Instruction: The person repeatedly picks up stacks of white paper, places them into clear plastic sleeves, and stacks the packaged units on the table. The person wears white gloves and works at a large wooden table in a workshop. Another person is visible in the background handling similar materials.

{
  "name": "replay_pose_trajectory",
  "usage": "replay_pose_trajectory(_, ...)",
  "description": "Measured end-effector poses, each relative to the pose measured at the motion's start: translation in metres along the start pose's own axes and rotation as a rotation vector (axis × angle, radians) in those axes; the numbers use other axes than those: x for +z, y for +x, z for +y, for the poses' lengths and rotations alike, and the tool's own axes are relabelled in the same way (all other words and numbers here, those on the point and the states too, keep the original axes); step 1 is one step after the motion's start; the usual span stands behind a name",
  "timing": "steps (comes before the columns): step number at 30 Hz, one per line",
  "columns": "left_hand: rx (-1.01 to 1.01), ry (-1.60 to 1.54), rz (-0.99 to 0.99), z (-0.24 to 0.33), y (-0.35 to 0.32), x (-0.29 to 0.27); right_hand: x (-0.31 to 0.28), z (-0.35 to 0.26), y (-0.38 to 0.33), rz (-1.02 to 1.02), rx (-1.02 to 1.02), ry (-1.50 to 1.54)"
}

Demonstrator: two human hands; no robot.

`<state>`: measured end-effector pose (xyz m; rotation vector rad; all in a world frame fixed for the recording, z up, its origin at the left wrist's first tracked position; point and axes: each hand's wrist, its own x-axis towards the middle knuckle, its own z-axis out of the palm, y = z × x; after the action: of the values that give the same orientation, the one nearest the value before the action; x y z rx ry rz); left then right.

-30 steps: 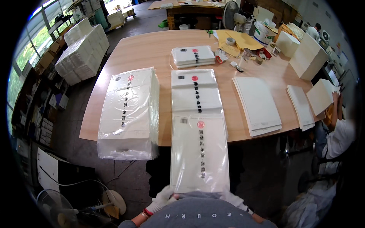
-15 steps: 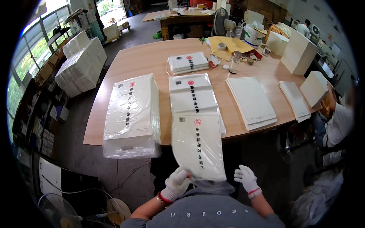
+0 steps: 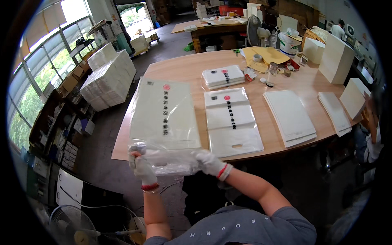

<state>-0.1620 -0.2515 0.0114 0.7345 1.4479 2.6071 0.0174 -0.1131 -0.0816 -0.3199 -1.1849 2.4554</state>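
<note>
Lying over the left part of the tabletop, the white printed pack has its left side close to the table's left edge, with only a narrow strip of wood beyond. The near end of its clear sleeve reaches out past the table's front edge. On its right, a slim gap parts it from a flat white bag; more bare wood lies between that bag and the paper stack, and a broad stretch behind the pack — up to the far edge — is free.

The pack's long axis runs away from the person, its barcode and red round seal at the far end, its loose plastic at the near one. The left hand, gloved, has its fingers closed on bunched plastic at the near left corner. The gloved right hand meets the plastic at the near right — blurred, fingers curled — and I cannot tell how firmly they close on it.
</note>
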Motion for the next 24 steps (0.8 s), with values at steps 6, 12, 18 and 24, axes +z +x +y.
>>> replay_pose_trajectory(6,-0.350,0.119,0.007,-0.086,0.037,-0.132,0.035,0.035,0.012,0.232,0.142,-0.191)
replay_pose_trajectory(12,-0.775,0.237,0.275,-0.170,-0.086,-0.165,-0.023,0.038,-0.055,0.197,0.260,-0.217)
replay_pose_trajectory(18,-0.121,0.689,-1.091,-0.162,-0.168,0.028,-0.084,0.037,-0.148,0.493,0.364,-0.257)
replay_pose_trajectory(24,0.261,0.966,-0.949,-0.205,-0.166,0.173,-0.105,0.025,-0.191,0.726,0.344,-0.193)
